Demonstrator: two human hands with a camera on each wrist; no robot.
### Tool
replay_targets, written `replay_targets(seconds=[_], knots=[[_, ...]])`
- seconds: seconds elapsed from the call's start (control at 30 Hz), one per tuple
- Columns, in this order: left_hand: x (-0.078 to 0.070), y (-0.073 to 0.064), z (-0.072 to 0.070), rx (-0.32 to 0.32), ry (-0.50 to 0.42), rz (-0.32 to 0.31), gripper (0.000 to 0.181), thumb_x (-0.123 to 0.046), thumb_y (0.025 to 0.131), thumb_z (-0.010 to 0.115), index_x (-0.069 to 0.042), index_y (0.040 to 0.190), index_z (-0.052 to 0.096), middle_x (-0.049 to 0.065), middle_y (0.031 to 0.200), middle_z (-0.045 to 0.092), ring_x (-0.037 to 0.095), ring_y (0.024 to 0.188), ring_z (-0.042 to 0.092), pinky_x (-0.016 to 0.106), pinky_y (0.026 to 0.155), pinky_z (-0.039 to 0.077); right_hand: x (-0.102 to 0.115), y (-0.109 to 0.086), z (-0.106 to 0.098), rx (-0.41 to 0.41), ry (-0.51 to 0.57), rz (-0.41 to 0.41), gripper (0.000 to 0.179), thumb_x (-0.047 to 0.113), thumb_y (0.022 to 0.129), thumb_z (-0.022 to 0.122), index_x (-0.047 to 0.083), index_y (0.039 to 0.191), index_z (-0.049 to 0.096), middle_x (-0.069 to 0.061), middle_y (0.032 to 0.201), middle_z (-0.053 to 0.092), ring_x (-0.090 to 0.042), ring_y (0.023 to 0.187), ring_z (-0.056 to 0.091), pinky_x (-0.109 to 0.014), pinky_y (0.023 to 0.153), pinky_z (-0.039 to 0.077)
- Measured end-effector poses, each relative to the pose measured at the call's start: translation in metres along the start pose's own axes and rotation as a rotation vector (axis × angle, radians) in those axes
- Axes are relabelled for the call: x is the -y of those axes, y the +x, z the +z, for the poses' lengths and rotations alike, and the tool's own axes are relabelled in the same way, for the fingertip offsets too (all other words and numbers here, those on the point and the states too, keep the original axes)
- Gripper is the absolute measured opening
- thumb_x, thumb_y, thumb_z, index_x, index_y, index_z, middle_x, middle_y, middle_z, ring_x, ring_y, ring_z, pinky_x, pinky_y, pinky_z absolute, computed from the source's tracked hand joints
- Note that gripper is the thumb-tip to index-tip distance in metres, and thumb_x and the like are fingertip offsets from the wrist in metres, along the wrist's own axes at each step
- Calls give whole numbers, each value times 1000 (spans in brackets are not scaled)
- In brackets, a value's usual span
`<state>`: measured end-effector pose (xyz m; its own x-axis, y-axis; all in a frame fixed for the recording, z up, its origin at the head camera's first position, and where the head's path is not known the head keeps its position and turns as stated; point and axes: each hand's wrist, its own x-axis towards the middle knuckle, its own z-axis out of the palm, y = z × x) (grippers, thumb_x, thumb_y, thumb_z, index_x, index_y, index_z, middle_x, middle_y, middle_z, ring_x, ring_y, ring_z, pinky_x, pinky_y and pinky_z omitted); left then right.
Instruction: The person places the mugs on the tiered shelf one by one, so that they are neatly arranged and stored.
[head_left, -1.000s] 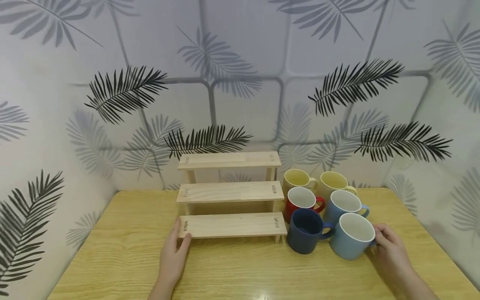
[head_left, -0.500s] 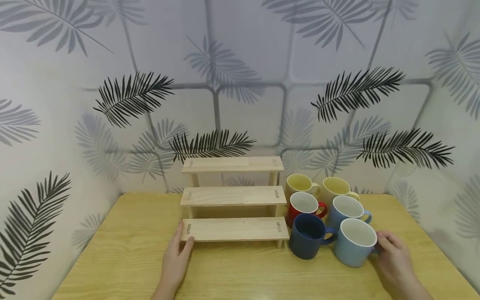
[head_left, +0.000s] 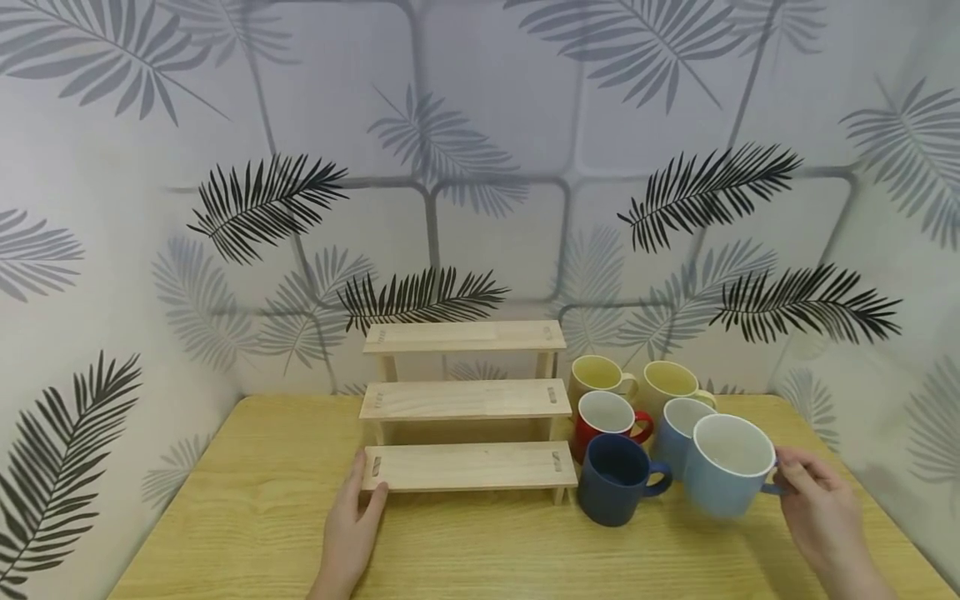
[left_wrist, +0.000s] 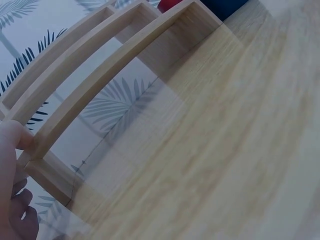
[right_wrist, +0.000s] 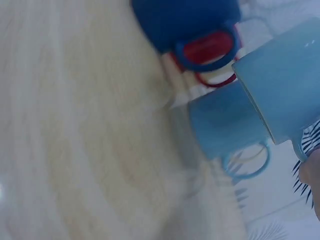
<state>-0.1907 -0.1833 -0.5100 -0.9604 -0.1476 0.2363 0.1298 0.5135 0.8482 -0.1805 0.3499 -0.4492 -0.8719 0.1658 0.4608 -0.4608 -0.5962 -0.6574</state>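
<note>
My right hand (head_left: 825, 512) pinches the handle of a light blue mug (head_left: 723, 483) with a white inside, held up off the table. In the right wrist view, the underside of this mug (right_wrist: 285, 80) is raised above the table, beside a second light blue mug (right_wrist: 225, 120). My left hand (head_left: 348, 529) grips the left end of the lowest step of a three-tier wooden shelf (head_left: 472, 467), thumb at the front edge. The left wrist view has its fingers (left_wrist: 25, 212) curled below the plank. The shelf stands upright on the table.
Right of the shelf, a dark blue mug (head_left: 611, 492), a red mug (head_left: 582, 442) and two yellow mugs (head_left: 596, 375) stand close together on the wooden table (head_left: 225, 508). Behind is a wall (head_left: 495, 250) covered in leaf-patterned sheeting.
My right hand has lifted the light blue mug off the table and moved it a little right, partly covering the second light blue mug. The left hand keeps its grip on the shelf.
</note>
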Motion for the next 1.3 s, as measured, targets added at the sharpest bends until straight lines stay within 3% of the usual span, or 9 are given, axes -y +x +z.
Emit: replay_targets(seconds=[0.3,0.47,0.6,0.8,1.1,1.3], knots=[[2,-1,2,14,81,75,70,-40,101,46,1,150,18,11,158,12,30,144,12,53,113,16,8,16,60,36,64,-53,26,-21,91,42,-16,99,66,-19,92,70,-20,80,65,-24,69,53],[3,-1,3,12,220,142,72,-41,100,47,2,150,19,16,157,14,33,143,15,54,112,19,3,27,93,61,88,-55,23,-21,91,44,-16,95,67,-18,88,69,-20,76,64,-24,67,54],[4,-2,3,3,354,207,72,-41,99,49,3,149,22,18,156,16,36,141,18,54,111,23,-6,37,120,47,39,-27,21,-17,91,48,-12,92,69,-15,84,70,-18,75,63,-23,66,52],[7,-2,2,-32,456,266,70,-36,98,52,5,148,26,20,155,19,37,141,19,54,109,27,-25,58,160,58,-114,53,21,-10,92,54,-1,89,73,-7,87,71,-13,81,61,-19,69,49],[3,3,4,-47,460,294,63,-34,98,53,2,146,32,19,153,25,36,141,20,54,110,25,-64,97,220,18,-374,183,11,7,88,69,14,81,73,2,89,67,-13,88,51,-21,72,42],[7,0,5,-28,445,260,66,-38,99,49,2,148,30,18,155,23,35,142,17,51,112,22,-104,115,265,-13,-403,201,5,12,82,77,11,81,72,-1,90,67,-18,99,54,-30,86,44]])
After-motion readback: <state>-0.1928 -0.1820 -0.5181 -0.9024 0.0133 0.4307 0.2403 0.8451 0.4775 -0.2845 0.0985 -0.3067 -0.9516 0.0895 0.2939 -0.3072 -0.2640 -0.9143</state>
